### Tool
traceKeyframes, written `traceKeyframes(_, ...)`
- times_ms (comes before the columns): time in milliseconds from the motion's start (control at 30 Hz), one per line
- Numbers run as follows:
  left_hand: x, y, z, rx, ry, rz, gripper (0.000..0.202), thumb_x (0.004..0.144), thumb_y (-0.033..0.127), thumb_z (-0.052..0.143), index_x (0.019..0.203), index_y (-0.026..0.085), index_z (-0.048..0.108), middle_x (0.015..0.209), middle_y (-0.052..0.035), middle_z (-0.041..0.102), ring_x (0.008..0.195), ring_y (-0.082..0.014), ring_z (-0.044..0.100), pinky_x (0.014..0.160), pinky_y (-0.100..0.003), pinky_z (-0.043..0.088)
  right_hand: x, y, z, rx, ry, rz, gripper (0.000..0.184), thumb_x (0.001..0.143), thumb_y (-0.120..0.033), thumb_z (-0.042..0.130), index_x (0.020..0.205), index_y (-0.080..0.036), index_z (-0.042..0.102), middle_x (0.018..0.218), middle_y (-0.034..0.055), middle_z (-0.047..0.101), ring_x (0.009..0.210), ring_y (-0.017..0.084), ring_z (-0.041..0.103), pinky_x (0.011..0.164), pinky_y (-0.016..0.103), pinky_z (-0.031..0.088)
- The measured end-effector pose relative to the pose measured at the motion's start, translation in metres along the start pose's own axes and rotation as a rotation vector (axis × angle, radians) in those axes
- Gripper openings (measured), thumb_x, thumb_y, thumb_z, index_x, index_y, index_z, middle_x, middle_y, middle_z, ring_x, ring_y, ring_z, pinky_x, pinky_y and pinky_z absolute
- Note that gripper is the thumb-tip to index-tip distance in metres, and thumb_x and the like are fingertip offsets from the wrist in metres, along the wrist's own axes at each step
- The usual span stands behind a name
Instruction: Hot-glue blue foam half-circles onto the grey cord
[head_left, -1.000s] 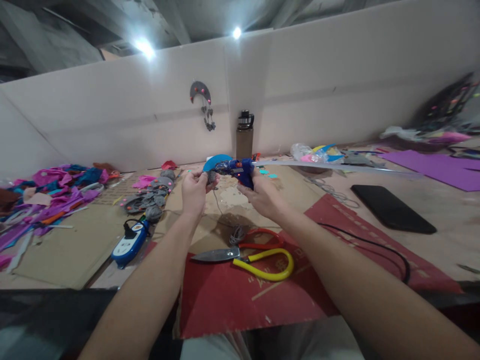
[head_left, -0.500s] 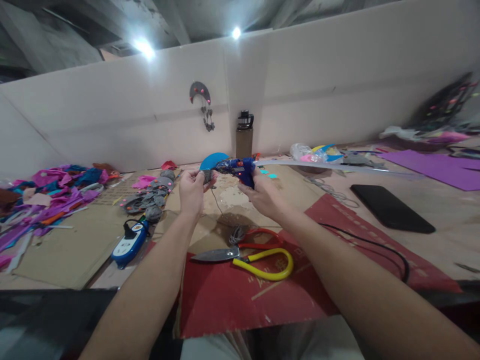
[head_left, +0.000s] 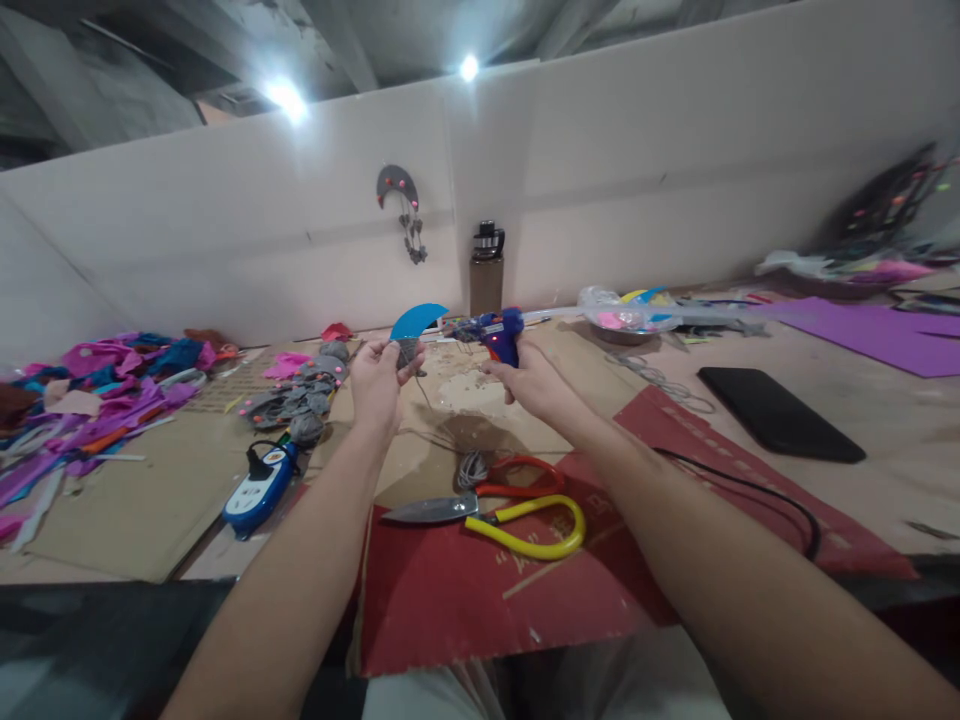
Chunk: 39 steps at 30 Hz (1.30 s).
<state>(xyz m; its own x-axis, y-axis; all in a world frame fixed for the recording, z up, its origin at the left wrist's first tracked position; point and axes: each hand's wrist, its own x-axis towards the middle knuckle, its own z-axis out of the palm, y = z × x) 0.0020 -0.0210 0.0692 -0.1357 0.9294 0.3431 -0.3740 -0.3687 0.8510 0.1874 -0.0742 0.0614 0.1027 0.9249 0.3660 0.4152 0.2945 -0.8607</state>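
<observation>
Between its fingertips my left hand (head_left: pixel 377 380) pinches a blue crescent (head_left: pixel 417 320) whose lower end is wrapped in grey yarn (head_left: pixel 407 352). A strand hangs from it toward a small yarn bundle (head_left: pixel 472 469) on the cardboard. My right hand (head_left: pixel 536 378) is closed round the handle of a blue glue gun (head_left: pixel 501 334), with a long clear glue stick out of its back. The gun's nozzle points left, apart from the crescent. Below the hands lie scissors (head_left: pixel 487 510) with one red and one yellow handle.
Red cardboard (head_left: pixel 450 610) lies at the front. Left are a power strip (head_left: pixel 260 488), grey felt pieces (head_left: pixel 289 400) and colourful scraps (head_left: pixel 105 370). A bottle (head_left: pixel 487 275) stands behind; a black phone (head_left: pixel 780 413) and purple sheet (head_left: pixel 862 335) lie right. A crescent ornament (head_left: pixel 397 187) hangs on the wall.
The glue gun has moved right, away from the yarn-wrapped end, opening a gap. My left hand has shifted slightly left with the crescent, more of which now shows.
</observation>
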Motion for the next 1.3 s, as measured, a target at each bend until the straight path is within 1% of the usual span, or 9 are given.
traceKeyframes(133,-0.003,-0.002,0.000,0.051,-0.033,-0.033,0.019,0.069,0.024,0.062,0.081,0.016,0.050,0.078,-0.0024,0.063,0.068,-0.0132,0.063,0.059,-0.029,0.055,0.009,0.016,-0.007,-0.097,-0.106,0.361,0.013,0.073,-0.019,0.058,0.084,-0.014,0.054,0.061,0.0040,0.059,0.047,0.014,0.054,0.045,0.026,0.044)
traceKeyframes(233,-0.004,-0.006,0.002,0.153,-0.016,0.014,0.021,0.068,0.028,0.064,0.081,0.016,0.053,0.075,0.0001,0.059,0.059,-0.0093,0.057,0.052,-0.025,0.053,0.014,0.028,-0.016,-0.449,-0.094,0.335,0.009,0.071,-0.021,0.060,0.073,-0.014,0.056,0.065,0.0096,0.061,0.064,0.021,0.061,0.058,0.030,0.045)
traceKeyframes(333,-0.006,-0.009,0.003,0.297,0.007,0.115,0.020,0.070,0.030,0.062,0.081,0.015,0.054,0.072,0.0002,0.058,0.057,-0.0089,0.054,0.049,-0.022,0.049,0.012,0.025,-0.017,-0.682,0.046,0.180,0.016,0.073,-0.028,0.059,0.065,-0.015,0.054,0.071,0.0134,0.061,0.081,0.026,0.060,0.072,0.035,0.043)
traceKeyframes(433,-0.011,-0.009,0.006,0.492,0.015,0.273,0.015,0.073,0.028,0.060,0.081,0.015,0.057,0.074,-0.0012,0.060,0.062,-0.0101,0.054,0.056,-0.022,0.047,0.006,0.011,0.000,-0.372,0.140,0.003,0.014,0.078,-0.031,0.050,0.073,-0.018,0.052,0.076,0.0081,0.060,0.077,0.020,0.057,0.073,0.035,0.043)
traceKeyframes(633,-0.022,-0.006,0.012,0.640,-0.060,0.446,0.012,0.077,0.025,0.057,0.082,0.016,0.061,0.085,-0.0042,0.063,0.084,-0.0142,0.058,0.077,-0.026,0.045,-0.003,-0.009,0.058,0.484,-0.048,-0.035,0.034,0.063,-0.024,0.063,0.088,-0.021,0.040,0.085,0.0007,0.058,0.082,0.014,0.056,0.079,0.033,0.045)
traceKeyframes(767,-0.024,-0.005,0.015,0.558,-0.082,0.368,0.013,0.077,0.027,0.058,0.082,0.015,0.061,0.081,-0.0035,0.064,0.077,-0.0130,0.059,0.070,-0.024,0.046,-0.003,-0.013,0.066,0.662,-0.057,0.048,0.035,0.064,-0.024,0.063,0.089,-0.022,0.038,0.072,-0.0057,0.051,0.066,0.010,0.053,0.067,0.029,0.047)
traceKeyframes(933,-0.026,-0.006,0.018,0.355,-0.097,0.185,0.019,0.073,0.032,0.063,0.082,0.015,0.059,0.073,-0.0013,0.062,0.057,-0.0089,0.056,0.050,-0.019,0.045,-0.001,-0.013,0.050,0.449,0.034,-0.029,0.013,0.072,-0.031,0.055,0.076,-0.020,0.050,0.065,-0.0054,0.044,0.056,0.008,0.040,0.053,0.022,0.038)
traceKeyframes(1100,-0.032,-0.006,0.023,0.123,-0.176,0.017,0.021,0.072,0.030,0.065,0.082,0.014,0.057,0.080,-0.0032,0.064,0.069,-0.0116,0.062,0.064,-0.027,0.054,0.001,-0.012,0.040,0.381,0.184,-0.080,0.014,0.074,-0.032,0.055,0.071,-0.018,0.053,0.065,-0.0037,0.048,0.060,0.009,0.041,0.057,0.023,0.037)
traceKeyframes(1300,-0.034,-0.001,0.027,0.019,-0.150,-0.065,0.016,0.069,0.023,0.067,0.076,0.014,0.055,0.079,-0.0021,0.064,0.074,-0.0122,0.063,0.075,-0.034,0.055,0.001,-0.011,0.040,0.336,0.236,-0.081,0.014,0.073,-0.032,0.054,0.070,-0.018,0.054,0.066,-0.0024,0.051,0.062,0.011,0.044,0.059,0.024,0.038)
